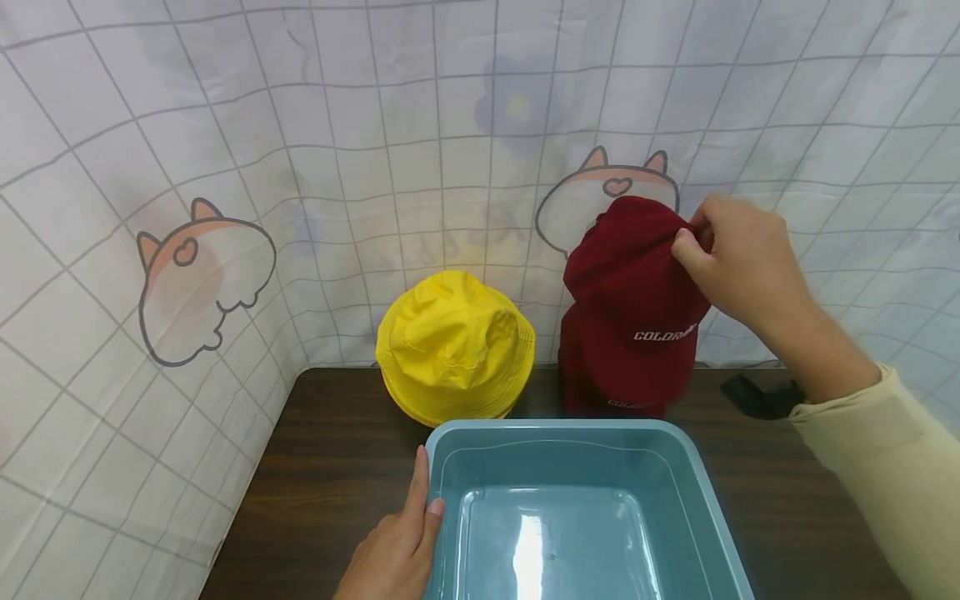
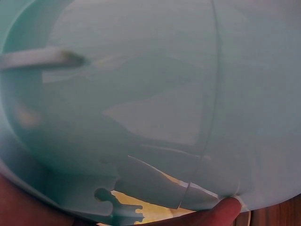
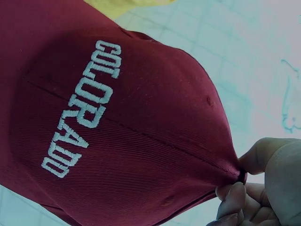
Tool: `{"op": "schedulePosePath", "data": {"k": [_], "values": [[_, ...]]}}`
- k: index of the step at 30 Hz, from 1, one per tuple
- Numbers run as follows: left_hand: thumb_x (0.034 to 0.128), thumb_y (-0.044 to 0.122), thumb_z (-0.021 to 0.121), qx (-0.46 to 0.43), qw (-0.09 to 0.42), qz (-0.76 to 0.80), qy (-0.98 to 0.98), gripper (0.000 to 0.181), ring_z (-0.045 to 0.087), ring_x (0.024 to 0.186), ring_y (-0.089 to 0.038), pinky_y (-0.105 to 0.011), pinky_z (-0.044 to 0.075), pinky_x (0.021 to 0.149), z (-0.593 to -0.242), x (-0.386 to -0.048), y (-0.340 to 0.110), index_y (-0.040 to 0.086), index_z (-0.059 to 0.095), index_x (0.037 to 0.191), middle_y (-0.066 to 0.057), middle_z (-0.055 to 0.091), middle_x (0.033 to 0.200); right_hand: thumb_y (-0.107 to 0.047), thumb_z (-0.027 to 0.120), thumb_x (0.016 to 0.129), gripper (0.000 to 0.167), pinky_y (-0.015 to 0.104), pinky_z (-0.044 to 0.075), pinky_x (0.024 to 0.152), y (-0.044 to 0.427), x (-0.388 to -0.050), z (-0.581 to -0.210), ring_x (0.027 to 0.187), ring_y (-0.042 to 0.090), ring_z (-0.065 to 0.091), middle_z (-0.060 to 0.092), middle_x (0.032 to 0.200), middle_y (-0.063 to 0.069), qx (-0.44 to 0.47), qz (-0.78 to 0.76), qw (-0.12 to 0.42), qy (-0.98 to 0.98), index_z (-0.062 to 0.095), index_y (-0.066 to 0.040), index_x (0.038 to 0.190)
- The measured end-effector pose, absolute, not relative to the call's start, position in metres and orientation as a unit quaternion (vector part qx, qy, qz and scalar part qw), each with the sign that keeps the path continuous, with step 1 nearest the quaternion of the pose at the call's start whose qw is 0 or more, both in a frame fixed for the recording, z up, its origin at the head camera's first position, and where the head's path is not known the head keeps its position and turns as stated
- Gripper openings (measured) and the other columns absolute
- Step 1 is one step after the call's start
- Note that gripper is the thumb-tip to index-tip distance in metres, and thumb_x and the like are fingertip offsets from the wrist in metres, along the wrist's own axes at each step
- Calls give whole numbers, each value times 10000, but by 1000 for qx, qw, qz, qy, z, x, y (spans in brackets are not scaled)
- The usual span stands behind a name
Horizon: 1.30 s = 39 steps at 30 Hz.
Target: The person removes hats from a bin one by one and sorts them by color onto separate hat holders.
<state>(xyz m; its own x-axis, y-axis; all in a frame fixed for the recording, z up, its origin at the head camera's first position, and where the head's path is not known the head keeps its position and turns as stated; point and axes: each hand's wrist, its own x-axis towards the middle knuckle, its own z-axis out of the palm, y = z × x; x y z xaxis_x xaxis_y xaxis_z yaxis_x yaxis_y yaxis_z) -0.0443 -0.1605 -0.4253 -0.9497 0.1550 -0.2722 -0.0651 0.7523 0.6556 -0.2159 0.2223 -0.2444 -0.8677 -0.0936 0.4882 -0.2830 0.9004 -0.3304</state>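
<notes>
My right hand (image 1: pixel 738 254) pinches the top of a dark red baseball cap (image 1: pixel 637 283), holding it raised with its brim hanging down. White "COLORADO" lettering crosses the cap's front in the right wrist view, where the thumb and fingers (image 3: pixel 251 162) bunch the cloth at the crown. Directly below it, partly hidden, is a second red cap (image 1: pixel 577 387) with similar lettering. My left hand (image 1: pixel 397 542) holds the left rim of a blue-green plastic basin (image 1: pixel 555 425), its thumb over the edge. Nothing lies in the visible part of the basin.
A yellow bucket hat (image 1: pixel 453 346) sits behind the basin's left corner, on the dark wood table (image 1: pixel 322 467). White gridded cloth (image 1: pixel 337 167) with cartoon animals hangs along the back and left. A black strap-like piece (image 1: pixel 761 396) shows by the right wrist.
</notes>
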Motion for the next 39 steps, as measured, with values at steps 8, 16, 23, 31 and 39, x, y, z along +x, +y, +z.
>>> {"op": "schedulePosePath", "data": {"k": [8,16,23,31,39], "values": [[1092,506,370,24,155,351,923,704,711,884,-262,-647,531,779,-425,-44,-160,309,-2,1657,-177,733,1141,-156,529,961,229,351,415,526,221,-222,-267,673,303,565,633,732,174,114,181,239,-947,637,17,856],[1092,498,378,21,145,340,929,698,712,921,-308,-642,527,783,-426,-44,-161,320,8,1656,-209,720,1181,-154,532,957,208,341,404,515,218,-219,-287,623,279,535,590,670,127,109,180,219,-953,611,-12,828],[1095,493,373,26,148,340,928,700,714,899,-303,-638,530,770,-427,-44,-162,305,3,1658,-207,727,1152,-171,561,959,195,352,460,514,220,-212,-303,649,280,562,636,733,149,94,189,174,-962,631,1,900],[1079,547,369,48,168,314,933,755,727,858,-298,-655,534,750,-423,-49,-165,263,-22,1659,-151,751,1042,-178,580,980,176,338,505,536,222,-205,-318,649,243,576,660,777,132,110,196,118,-967,612,-5,977],[1043,637,375,82,139,195,967,724,739,989,-271,-596,578,777,-368,-56,-171,156,394,1585,-85,751,1193,-260,626,1004,295,420,595,655,229,-195,-323,820,290,647,713,975,174,128,233,80,-961,615,-7,1157]]}}
